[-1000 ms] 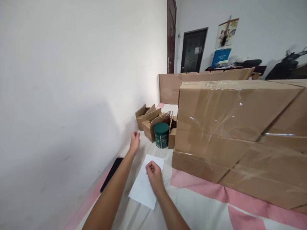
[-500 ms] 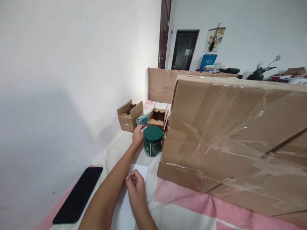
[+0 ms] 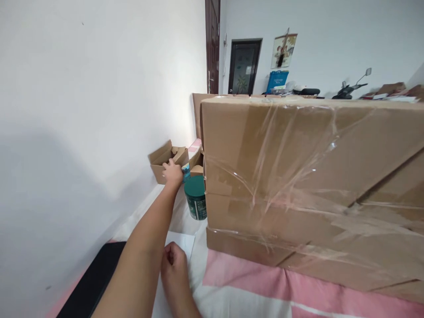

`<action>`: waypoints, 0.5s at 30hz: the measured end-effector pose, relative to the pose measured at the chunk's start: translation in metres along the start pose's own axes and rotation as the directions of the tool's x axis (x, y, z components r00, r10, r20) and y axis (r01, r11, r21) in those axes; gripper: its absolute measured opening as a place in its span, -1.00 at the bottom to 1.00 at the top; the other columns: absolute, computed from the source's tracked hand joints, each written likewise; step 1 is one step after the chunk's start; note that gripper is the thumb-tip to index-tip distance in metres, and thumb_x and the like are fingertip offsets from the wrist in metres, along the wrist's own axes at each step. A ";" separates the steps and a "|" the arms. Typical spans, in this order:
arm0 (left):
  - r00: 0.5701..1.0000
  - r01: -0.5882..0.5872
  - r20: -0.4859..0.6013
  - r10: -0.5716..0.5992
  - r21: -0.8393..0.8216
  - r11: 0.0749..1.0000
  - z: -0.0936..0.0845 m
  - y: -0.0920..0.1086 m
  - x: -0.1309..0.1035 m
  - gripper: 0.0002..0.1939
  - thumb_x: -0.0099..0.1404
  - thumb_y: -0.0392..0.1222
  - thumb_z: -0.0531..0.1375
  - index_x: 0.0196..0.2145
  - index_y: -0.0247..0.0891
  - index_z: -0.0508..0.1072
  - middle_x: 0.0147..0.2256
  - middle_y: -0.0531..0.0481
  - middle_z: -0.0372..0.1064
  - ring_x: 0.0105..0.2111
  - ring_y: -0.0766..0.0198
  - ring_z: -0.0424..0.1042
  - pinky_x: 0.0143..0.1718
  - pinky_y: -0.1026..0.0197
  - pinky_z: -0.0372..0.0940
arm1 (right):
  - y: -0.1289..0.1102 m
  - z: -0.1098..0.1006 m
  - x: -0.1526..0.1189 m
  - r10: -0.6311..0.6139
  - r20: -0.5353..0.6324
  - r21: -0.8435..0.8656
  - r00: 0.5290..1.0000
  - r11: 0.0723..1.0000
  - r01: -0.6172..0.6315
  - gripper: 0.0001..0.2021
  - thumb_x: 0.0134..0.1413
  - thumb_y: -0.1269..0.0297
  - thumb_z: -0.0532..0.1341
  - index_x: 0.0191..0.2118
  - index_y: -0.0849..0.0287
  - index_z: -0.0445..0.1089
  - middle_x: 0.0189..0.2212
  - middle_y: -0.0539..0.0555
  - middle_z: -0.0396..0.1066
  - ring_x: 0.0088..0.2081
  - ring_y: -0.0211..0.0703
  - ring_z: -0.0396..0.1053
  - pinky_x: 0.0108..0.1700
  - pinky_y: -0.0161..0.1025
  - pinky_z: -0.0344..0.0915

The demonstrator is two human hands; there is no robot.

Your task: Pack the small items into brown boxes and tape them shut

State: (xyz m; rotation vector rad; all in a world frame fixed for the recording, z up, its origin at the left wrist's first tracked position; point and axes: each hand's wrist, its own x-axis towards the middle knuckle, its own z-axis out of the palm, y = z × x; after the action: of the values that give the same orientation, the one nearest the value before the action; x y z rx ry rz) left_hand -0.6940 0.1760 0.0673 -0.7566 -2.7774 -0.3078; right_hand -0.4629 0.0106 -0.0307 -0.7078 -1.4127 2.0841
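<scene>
- Right hand (image 3: 174, 269), nearest, is curled into a loose fist over the white paper (image 3: 182, 240); whether anything sits inside the curl cannot be told.
- Left hand (image 3: 172, 171) reaches farther out, its fingers bent at the near side of the open cardboard box (image 3: 158, 175); whether they grip it cannot be told.
- Flat on the pink-and-white sheet (image 3: 251, 276), a black slab (image 3: 94, 278) lies partly hidden by the left forearm.
- Right of that forearm, beyond the paper, stands a green tub (image 3: 194, 187), upright, its lid on.
- Large taped cardboard (image 3: 298, 176) fills the right side, hiding the tub's right edge.
- Past the tub, a blue packet (image 3: 186, 174) shows between the open cardboard box, which stands near the white wall (image 3: 82, 110), and another carton (image 3: 197, 170).
- Across the room: a dark door (image 3: 245, 66), a hanging picture (image 3: 284, 51), a blue bag (image 3: 277, 81) and scooter handlebars (image 3: 349, 89).
</scene>
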 end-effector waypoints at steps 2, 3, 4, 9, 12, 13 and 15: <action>0.999 -0.026 0.028 0.025 0.028 0.999 -0.007 -0.001 -0.004 -0.60 0.42 -0.24 0.03 0.07 -0.32 0.54 0.17 -0.42 0.25 0.12 -0.20 0.31 -0.09 -0.03 0.42 | -0.003 -0.002 0.000 -0.011 0.006 0.003 1.000 1.000 0.011 -0.88 -0.08 0.25 0.16 -0.50 0.12 0.20 -0.59 -0.12 0.12 -0.50 -0.28 0.07 -0.43 -0.32 0.00; 0.998 -0.046 0.039 0.044 0.046 0.998 -0.011 -0.003 -0.007 -0.62 0.42 -0.24 0.04 0.06 -0.34 0.55 0.14 -0.43 0.27 0.09 -0.18 0.34 -0.10 -0.01 0.42 | -0.004 -0.004 0.001 -0.021 0.012 0.006 1.000 1.000 0.021 -0.88 -0.09 0.25 0.15 -0.50 0.12 0.20 -0.59 -0.11 0.13 -0.49 -0.28 0.09 -0.42 -0.32 0.01; 0.997 -0.068 0.048 0.065 0.066 0.995 -0.017 -0.007 -0.011 -0.63 0.41 -0.24 0.06 0.04 -0.34 0.55 0.10 -0.42 0.29 0.07 -0.16 0.35 -0.10 0.00 0.42 | -0.006 -0.006 0.001 -0.031 0.021 0.012 0.999 0.999 0.030 -0.89 -0.10 0.24 0.14 -0.50 0.13 0.20 -0.60 -0.11 0.14 -0.49 -0.28 0.10 -0.42 -0.33 0.03; 0.973 -0.229 0.049 0.224 0.179 0.957 -0.072 -0.047 -0.063 -0.71 0.41 -0.15 0.08 -0.11 -0.21 0.59 0.03 -0.27 0.31 0.05 -0.09 0.35 -0.13 0.05 0.40 | -0.011 -0.016 0.005 -0.070 0.016 0.028 0.997 0.997 0.069 -0.87 -0.08 0.20 0.15 -0.46 0.14 0.27 -0.62 -0.12 0.20 -0.55 -0.30 0.13 -0.50 -0.37 0.04; 0.953 -0.296 0.016 0.301 0.245 0.923 -0.125 -0.087 -0.123 -0.71 0.43 -0.09 0.06 -0.18 -0.15 0.58 0.02 -0.21 0.31 0.05 -0.05 0.35 -0.22 0.08 0.39 | -0.013 -0.020 0.007 -0.144 -0.051 0.001 0.988 0.990 0.144 -0.81 0.00 0.12 0.15 -0.47 0.11 0.23 -0.68 -0.16 0.15 -0.64 -0.31 0.09 -0.57 -0.36 0.04; 0.946 -0.310 -0.004 0.323 0.267 0.912 -0.144 -0.103 -0.147 -0.71 0.44 -0.07 0.06 -0.20 -0.14 0.57 0.01 -0.20 0.32 0.03 -0.05 0.35 -0.27 0.09 0.37 | -0.015 -0.020 0.006 -0.167 -0.062 0.005 0.984 0.986 0.168 -0.79 0.02 0.10 0.15 -0.46 0.11 0.21 -0.68 -0.17 0.14 -0.64 -0.30 0.11 -0.57 -0.35 0.05; 0.917 -0.356 -0.069 0.393 0.306 0.883 -0.180 -0.132 -0.199 -0.71 0.44 -0.08 0.05 -0.26 -0.13 0.56 -0.05 -0.18 0.35 -0.03 -0.04 0.37 -0.36 0.10 0.34 | -0.024 -0.020 0.001 -0.224 -0.063 0.024 0.973 0.974 0.226 -0.78 0.04 0.07 0.17 -0.41 0.11 0.24 -0.60 -0.12 0.23 -0.57 -0.26 0.22 -0.50 -0.33 0.17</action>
State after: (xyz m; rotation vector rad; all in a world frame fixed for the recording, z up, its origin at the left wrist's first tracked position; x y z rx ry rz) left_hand -0.5640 -0.0761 0.1621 -1.1248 -2.4074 0.1173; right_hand -0.4476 0.0321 -0.0151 -0.5640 -1.3571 1.8904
